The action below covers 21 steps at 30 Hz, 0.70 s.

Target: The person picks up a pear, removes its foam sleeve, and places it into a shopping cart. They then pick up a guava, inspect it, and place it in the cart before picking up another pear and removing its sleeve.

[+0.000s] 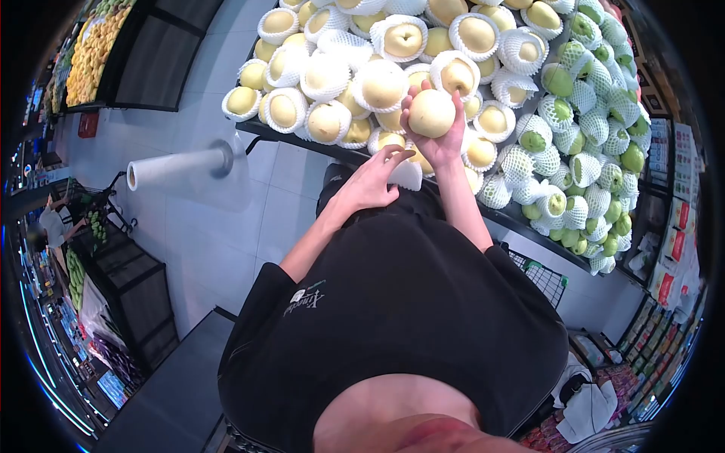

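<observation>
My right hand (442, 136) is wrapped round a bare, pale yellow round fruit (432, 113), held above the heap. To its left, my left hand (377, 179) has curved fingers around a white foam net sleeve (406, 175) near the display's front edge. Its thumb and fingers close on the sleeve, which shows no fruit inside. Beneath and beyond both hands lie many yellow fruits in white foam nets, such as one (325, 122) left of my hands. Green fruits in foam nets (557, 111) fill the right side of the display.
A roll of clear plastic bags (177, 169) sticks out left of the display's dark front edge (302, 141). A green-edged wire basket (540, 275) is low on the right. Shelves of packaged goods stand far right. Another produce stand (94, 57) is upper left.
</observation>
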### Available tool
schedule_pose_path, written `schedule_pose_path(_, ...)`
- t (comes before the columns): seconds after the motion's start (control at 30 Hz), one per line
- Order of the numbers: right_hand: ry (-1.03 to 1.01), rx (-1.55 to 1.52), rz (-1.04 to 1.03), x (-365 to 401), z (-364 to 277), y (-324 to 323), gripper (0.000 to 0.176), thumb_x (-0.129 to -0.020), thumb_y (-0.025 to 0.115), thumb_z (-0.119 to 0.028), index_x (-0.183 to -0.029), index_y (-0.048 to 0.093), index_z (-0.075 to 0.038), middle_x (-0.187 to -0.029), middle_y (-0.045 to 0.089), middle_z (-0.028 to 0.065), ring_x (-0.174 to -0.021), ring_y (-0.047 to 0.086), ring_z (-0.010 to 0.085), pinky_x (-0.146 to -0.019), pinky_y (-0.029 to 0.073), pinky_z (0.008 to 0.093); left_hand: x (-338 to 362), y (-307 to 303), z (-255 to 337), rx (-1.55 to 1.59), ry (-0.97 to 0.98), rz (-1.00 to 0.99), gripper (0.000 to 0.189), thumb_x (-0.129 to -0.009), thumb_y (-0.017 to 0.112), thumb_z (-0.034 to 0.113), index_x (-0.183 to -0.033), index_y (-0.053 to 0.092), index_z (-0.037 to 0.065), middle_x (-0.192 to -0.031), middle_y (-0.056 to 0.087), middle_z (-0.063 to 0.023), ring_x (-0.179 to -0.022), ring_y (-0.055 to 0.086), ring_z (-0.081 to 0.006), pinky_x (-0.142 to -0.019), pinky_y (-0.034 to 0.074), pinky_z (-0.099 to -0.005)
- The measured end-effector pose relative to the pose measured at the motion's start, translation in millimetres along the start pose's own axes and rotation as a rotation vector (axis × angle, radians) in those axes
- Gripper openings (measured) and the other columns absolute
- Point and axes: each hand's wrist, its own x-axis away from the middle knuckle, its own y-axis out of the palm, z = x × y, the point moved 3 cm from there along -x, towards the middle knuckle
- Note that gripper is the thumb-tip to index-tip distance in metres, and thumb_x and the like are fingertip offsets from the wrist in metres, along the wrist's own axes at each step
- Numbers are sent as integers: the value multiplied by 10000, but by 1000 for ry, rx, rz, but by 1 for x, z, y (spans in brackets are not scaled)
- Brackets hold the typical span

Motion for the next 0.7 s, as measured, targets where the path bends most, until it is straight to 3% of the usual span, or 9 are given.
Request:
schedule_pose_path(0.1, 15, 38, 2, -4, -6, 1, 611, -949, 603, -501, -1347, 501, -50, -1340, 548, 199, -1201, 558, 365, -1026, 487, 496, 0, 5, -10, -76, 50, 58, 736, -705, 635, -33, -1410, 481, 113, -1318, 502, -175, -1178, 570, -373, -994, 504, -423)
schedule_pose_path(0.2, -48, 220, 105, 2, -7, 15, 627, -945, 619, -467, -1355, 474, -15, -1337, 550, 212, -1226, 554, 376, -1042, 474, 506, -4, 1, -22, 4, -56, 103, 655, -714, 596, -69, -1348, 529, 82, -1251, 564, -188, -1135, 602, -376, -975, 505, -416)
schedule_pose_path(0.3, -118, 559, 143, 11, -9, 33, 673, -922, 660, -437, -1387, 437, -4, -1374, 521, 232, -1238, 557, 388, -1034, 492, 500, -3, -10, -28, 172, -182, 417, 553, -729, 585, -85, -1268, 569, 41, -1126, 646, -192, -1078, 643, -365, -941, 509, -392)
schedule_pose_path(0.37, -132, 753, 96, 19, -12, 39, 685, -901, 692, -379, -1406, 417, -7, -1384, 515, 231, -1234, 568, 384, -1021, 506, 481, -6, -23, -29, 345, -284, 685, 323, -877, 569, -27, -1199, 581, 4, -1048, 700, -195, -985, 700, -294, -867, 525, -370)
schedule_pose_path(0.43, -114, 883, -4, 24, -13, 46, 680, -879, 723, -282, -1416, 402, -13, -1367, 530, 214, -1224, 587, 364, -1011, 512, 452, -11, -43, -27, 346, -363, 828, 279, -930, 557, 24, -1206, 567, -11, -1065, 701, -198, -960, 706, -268, -845, 531, -371)
schedule_pose_path(0.47, -122, 927, -3, 28, -9, 53, 759, -803, 806, -215, -1420, 407, -29, -1363, 537, 180, -1190, 609, 318, -993, 524, 417, -15, -51, -22, 321, -342, 859, 302, -948, 573, 69, -1234, 541, -24, -1071, 696, -204, -948, 702, -265, -836, 531, -373)
schedule_pose_path(0.57, -254, 1358, 64, 41, 9, 69, 822, -728, 867, -171, -1404, 420, -33, -1342, 549, 157, -1173, 609, 268, -997, 516, 402, -24, -62, -15, 573, -400, 717, 336, -960, 584, 105, -1258, 518, -35, -1082, 685, -222, -961, 694, -277, -844, 527, -373)
schedule_pose_path(0.6, -315, 1406, 111, 45, 20, 80, 854, -663, 913, -133, -1372, 449, -31, -1318, 560, 149, -1176, 592, 239, -1016, 495, 391, -26, -66, -10, 430, -355, 719, 374, -976, 580, 148, -1281, 501, -52, -1108, 673, -241, -984, 687, -279, -858, 523, -369)
schedule_pose_path(0.7, -605, 1780, -90, 43, 38, 84, 861, -655, 924, -134, -1373, 457, -41, -1313, 560, 140, -1216, 566, 264, -1040, 472, 391, -29, -73, 16, 310, -326, 788, 404, -985, 562, 160, -1314, 491, -64, -1111, 673, -252, -1002, 684, -266, -872, 519, -363)
